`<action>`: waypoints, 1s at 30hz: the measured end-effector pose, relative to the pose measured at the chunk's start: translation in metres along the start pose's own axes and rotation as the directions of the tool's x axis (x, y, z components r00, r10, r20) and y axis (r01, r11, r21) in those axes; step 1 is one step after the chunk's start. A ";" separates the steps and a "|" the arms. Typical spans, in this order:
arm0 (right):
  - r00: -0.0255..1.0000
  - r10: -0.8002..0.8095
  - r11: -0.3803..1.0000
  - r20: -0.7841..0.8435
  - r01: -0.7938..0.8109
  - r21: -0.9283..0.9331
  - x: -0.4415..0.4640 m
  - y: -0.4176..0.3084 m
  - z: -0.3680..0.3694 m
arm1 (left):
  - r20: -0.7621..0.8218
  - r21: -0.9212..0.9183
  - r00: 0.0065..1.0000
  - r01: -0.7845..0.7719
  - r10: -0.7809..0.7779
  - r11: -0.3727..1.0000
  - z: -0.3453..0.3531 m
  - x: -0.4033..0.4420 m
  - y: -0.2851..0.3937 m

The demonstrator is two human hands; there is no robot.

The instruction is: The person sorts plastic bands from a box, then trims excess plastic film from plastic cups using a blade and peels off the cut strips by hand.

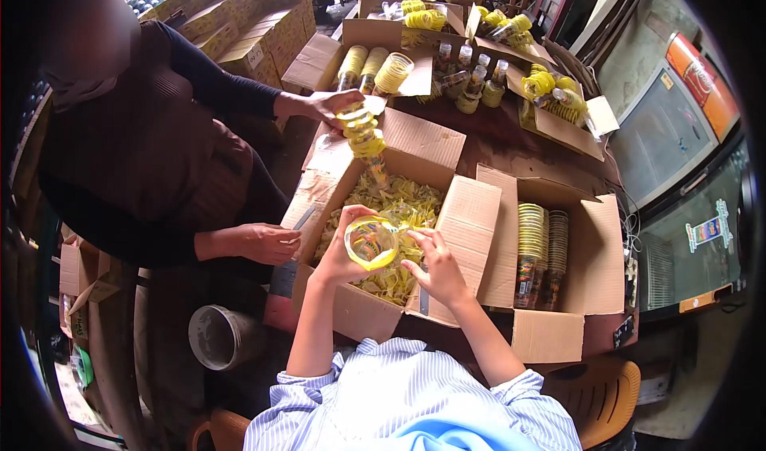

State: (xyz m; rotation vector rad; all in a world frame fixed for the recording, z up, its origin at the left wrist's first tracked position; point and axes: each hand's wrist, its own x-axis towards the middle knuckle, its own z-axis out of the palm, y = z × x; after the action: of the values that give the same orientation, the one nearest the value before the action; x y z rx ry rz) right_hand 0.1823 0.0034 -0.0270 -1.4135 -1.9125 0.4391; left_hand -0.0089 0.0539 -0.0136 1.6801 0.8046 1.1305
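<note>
Over an open cardboard box [367,311] filled with yellow scraps [387,195], my left hand [343,251] grips a clear plastic cup [372,245] with a yellow rim. The cup's open mouth faces me. On the cup's right, my right hand [439,269] has its fingers apart, with the fingertips near the cup; whether they touch it I cannot tell. Another clear cup-like piece shows just behind the held cup. Beyond the box, a co-worker's hand [323,106] holds a stack of yellow-rimmed cups [363,132] tilted over the scraps.
A second open box [586,267] with stacked cups [531,251] stands at the right. Boxes of cups [558,120] and several upright cups or bottles [475,84] are at the back. The co-worker's other hand [259,243] is at the left box edge. A bucket [215,337] stands lower left.
</note>
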 end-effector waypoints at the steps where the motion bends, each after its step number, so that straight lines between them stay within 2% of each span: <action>1: 0.997 0.021 0.997 -0.070 -0.016 0.073 0.001 -0.003 -0.002 | -0.002 0.069 0.999 -0.036 0.036 0.997 -0.001 0.000 0.000; 2: 0.990 -0.044 0.998 -0.136 0.051 0.047 0.001 -0.007 -0.006 | -0.002 0.136 0.997 -0.072 0.072 0.988 -0.001 0.000 0.000; 4: 0.949 -0.176 0.984 -0.260 0.178 -0.019 0.000 -0.022 -0.018 | 0.028 0.170 1.000 -0.005 0.000 0.985 -0.001 -0.001 -0.001; 5: 0.937 -0.301 0.954 -0.176 0.296 -0.055 0.004 -0.039 -0.028 | 0.052 0.187 0.999 0.008 -0.018 0.982 0.000 -0.001 0.001; 8: 0.905 -0.422 0.897 0.051 0.425 -0.124 0.014 -0.060 -0.026 | 0.139 0.231 0.982 0.091 -0.125 0.969 0.002 -0.002 0.005; 9: 0.912 -0.368 0.924 0.181 0.381 -0.044 0.016 -0.052 -0.021 | 0.168 0.248 0.971 0.123 -0.168 0.961 0.002 -0.001 0.005; 12: 0.893 -0.267 0.963 0.363 0.231 0.140 0.024 -0.044 -0.029 | 0.210 0.310 0.968 0.068 -0.139 0.948 0.004 -0.003 0.007; 13: 0.896 -0.286 0.956 0.340 0.245 0.159 0.027 -0.043 -0.030 | 0.203 0.271 0.964 0.111 -0.169 0.956 0.006 -0.005 0.007; 16: 0.929 -0.111 0.929 0.354 -0.029 0.369 0.033 -0.036 -0.024 | 0.059 0.291 0.989 -0.145 0.133 0.946 0.020 -0.005 0.000; 17: 0.950 -0.094 0.919 0.297 -0.032 0.392 0.034 -0.037 -0.021 | 0.038 0.471 0.976 -0.207 0.215 0.858 0.025 -0.007 0.004; 20: 0.972 -0.030 0.864 0.234 -0.092 0.495 0.029 -0.039 -0.010 | -0.094 0.313 0.977 -0.152 0.190 0.938 0.047 -0.013 -0.015; 21: 0.980 -0.095 0.902 0.177 0.010 0.432 0.028 -0.037 -0.006 | -0.139 0.332 0.960 -0.185 0.242 0.925 0.050 -0.013 -0.021; 24: 0.945 -0.240 0.971 0.221 0.238 0.039 0.025 -0.039 -0.016 | -0.058 0.510 0.964 -0.196 0.261 0.838 0.044 -0.015 -0.022; 25: 0.938 -0.273 0.962 0.214 0.266 0.064 0.024 -0.035 -0.014 | -0.074 0.419 0.965 -0.198 0.250 0.886 0.044 -0.013 -0.017; 28: 0.923 -0.301 0.951 0.238 0.272 0.144 0.028 -0.032 -0.015 | -0.008 0.357 0.986 -0.151 0.165 0.922 0.042 -0.012 -0.010; 30: 0.927 -0.357 0.932 0.111 0.346 0.107 0.028 -0.033 -0.010 | 0.027 0.263 0.993 -0.116 0.113 0.958 0.041 -0.008 -0.010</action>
State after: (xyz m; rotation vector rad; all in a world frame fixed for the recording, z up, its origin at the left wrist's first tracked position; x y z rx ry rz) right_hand 0.1624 0.0165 0.0100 -0.9759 -2.1702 0.4401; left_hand 0.0259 0.0364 -0.0314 1.9749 0.8914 1.1287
